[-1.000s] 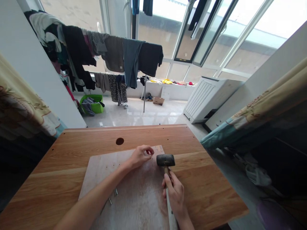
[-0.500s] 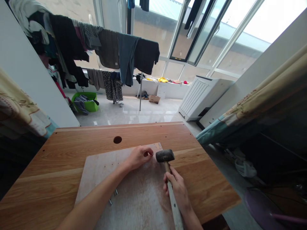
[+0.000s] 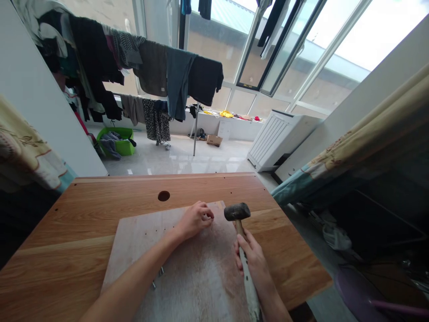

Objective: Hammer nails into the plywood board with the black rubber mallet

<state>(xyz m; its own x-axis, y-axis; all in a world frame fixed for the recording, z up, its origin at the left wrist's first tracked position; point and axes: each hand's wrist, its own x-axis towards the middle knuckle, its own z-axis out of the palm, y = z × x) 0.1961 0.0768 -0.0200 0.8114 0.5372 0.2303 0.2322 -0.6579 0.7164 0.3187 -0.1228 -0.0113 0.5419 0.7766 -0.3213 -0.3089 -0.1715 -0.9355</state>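
A mallet point(image 3: 237, 212) with a black head and a pale worn handle is gripped by my right hand point(image 3: 252, 255), its head raised near the board's far right corner. My left hand point(image 3: 197, 219) rests over the far part of a pale wooden board point(image 3: 187, 273), thumb and fingers pinched together. Whatever sits between those fingertips is too small to make out. Small metal pins point(image 3: 161, 271) lie on the board beside my left forearm, partly hidden by it. Several small holes dot the board's left side.
The board lies on a brown wooden tabletop point(image 3: 83, 210) with a round hole point(image 3: 164, 196) near its far edge. Beyond stand a laundry rack with clothes point(image 3: 181, 80), a green basin point(image 3: 125, 147) and a white cabinet point(image 3: 271, 138). Curtains point(image 3: 318, 170) hang at both sides.
My right hand has moved the mallet slightly to the right, away from my left hand, and its head has tilted a little. My left hand stays at nearly the same spot.
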